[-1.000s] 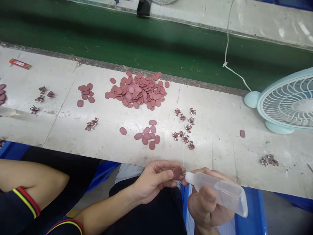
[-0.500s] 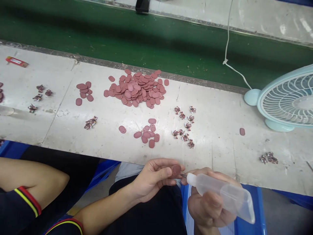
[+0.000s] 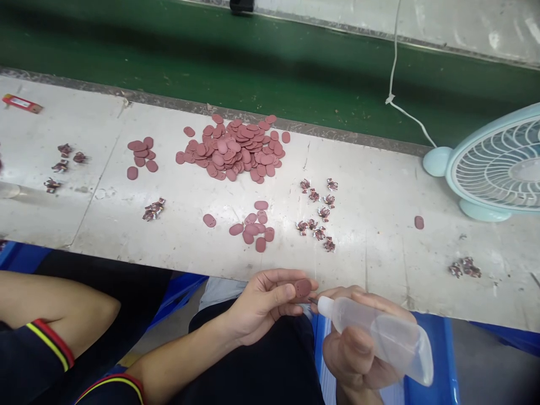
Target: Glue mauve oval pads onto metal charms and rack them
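Observation:
Between thumb and fingers, my left hand [image 3: 265, 304] pinches a reddish-brown oval disc [image 3: 302, 288] with small holes in it, just off the table's front edge. My right hand [image 3: 358, 349] is wrapped round a translucent squeeze bottle [image 3: 375, 332] with a white cap, lying tilted in the grip. Its thin nozzle points left and ends close beside the disc; I cannot tell whether it touches. On the table beyond my hands lies a small group of similar discs [image 3: 253, 228]. Several small brown-and-silver figure-like pieces [image 3: 324, 214] are scattered to its right.
A large heap of discs [image 3: 236, 149] lies at the table's back edge, with a smaller cluster [image 3: 142, 154] to its left. A light-blue fan [image 3: 506, 163] stands at right, its white cable [image 3: 393, 67] crossing the green strip [image 3: 295, 73]. A co-worker's arm [image 3: 59, 298] rests at left.
The view has shifted slightly. My left hand still holds the disc, and the bottle in my right hand has moved a little left.

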Demonstrator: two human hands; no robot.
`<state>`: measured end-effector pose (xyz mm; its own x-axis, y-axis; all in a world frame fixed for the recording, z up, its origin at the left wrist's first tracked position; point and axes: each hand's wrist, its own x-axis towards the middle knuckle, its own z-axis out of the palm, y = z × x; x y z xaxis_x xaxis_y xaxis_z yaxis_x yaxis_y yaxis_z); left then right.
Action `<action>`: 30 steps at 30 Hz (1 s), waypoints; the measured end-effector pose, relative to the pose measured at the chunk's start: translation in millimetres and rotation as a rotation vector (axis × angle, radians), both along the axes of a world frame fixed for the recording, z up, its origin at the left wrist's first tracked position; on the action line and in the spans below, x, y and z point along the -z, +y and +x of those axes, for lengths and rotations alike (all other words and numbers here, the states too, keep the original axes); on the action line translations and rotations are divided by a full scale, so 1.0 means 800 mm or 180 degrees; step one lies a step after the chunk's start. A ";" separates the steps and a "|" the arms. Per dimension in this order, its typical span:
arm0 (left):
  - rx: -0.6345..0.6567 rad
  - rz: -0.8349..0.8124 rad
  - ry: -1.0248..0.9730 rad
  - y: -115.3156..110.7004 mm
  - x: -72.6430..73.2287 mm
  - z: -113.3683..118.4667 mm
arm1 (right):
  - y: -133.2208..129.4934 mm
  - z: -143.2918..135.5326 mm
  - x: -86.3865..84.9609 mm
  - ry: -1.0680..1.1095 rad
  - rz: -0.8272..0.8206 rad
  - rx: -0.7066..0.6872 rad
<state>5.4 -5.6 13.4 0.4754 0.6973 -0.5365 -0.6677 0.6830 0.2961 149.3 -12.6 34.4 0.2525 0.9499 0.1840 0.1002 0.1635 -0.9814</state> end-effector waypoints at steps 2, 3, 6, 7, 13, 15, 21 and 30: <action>0.0013 0.0023 0.0002 0.001 0.000 -0.001 | 0.005 0.002 -0.006 0.0386 0.0109 0.0282; 0.0020 0.0040 0.0000 0.001 -0.001 -0.002 | 0.010 0.006 -0.010 0.0706 0.0058 0.0376; 0.0003 0.0074 0.0009 0.003 -0.002 -0.004 | 0.034 0.038 -0.016 0.1697 -0.0835 0.0157; -0.0007 0.0083 0.0015 0.004 -0.003 -0.005 | 0.044 0.054 -0.014 0.1965 -0.1158 0.0148; -0.0157 -0.0009 0.0101 0.006 0.003 -0.015 | 0.090 0.131 0.019 0.3754 -0.2207 -0.0058; -0.0272 -0.0084 0.0149 0.007 0.006 -0.019 | 0.090 0.138 0.028 0.4069 -0.1988 -0.0256; -0.0478 -0.0138 0.0350 0.011 0.008 -0.032 | 0.060 0.109 0.039 0.1174 -0.1403 0.0272; -0.0329 -0.0006 0.0331 0.008 0.008 -0.030 | 0.077 0.077 0.061 -0.2427 -0.1243 0.0009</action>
<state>-19.0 0.7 6.7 0.3428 0.7386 -0.5805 -0.7002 0.6128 0.3663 210.5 49.2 -14.2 0.1951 0.9801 -0.0358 0.7558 -0.1735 -0.6314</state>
